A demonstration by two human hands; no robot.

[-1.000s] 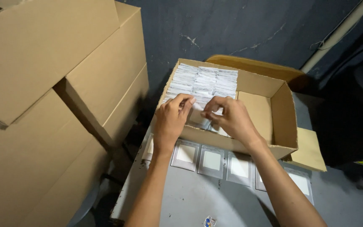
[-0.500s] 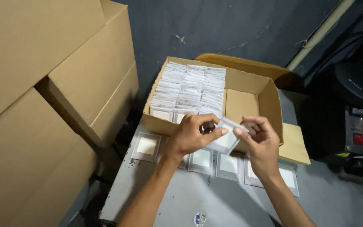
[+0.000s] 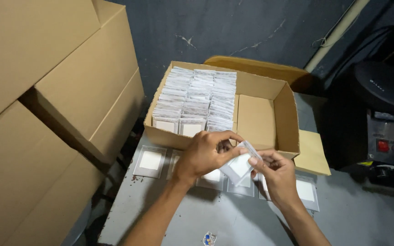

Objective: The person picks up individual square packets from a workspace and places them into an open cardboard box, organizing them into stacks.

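Both hands pinch one small packet [image 3: 239, 165] (white, in clear wrap) above the table's far edge: the left hand [image 3: 204, 154] grips its upper left side, the right hand [image 3: 275, 172] its right edge. Just beyond stands the open carton [image 3: 270, 116], its left part packed with like packets; more packets [image 3: 150, 160] lie flat on the grey table [image 3: 169, 214] beneath.

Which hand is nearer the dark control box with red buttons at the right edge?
Right. The right hand sits on the side toward the dark control box with red buttons, with bare table between them. The left hand is farther away, beyond the right hand.
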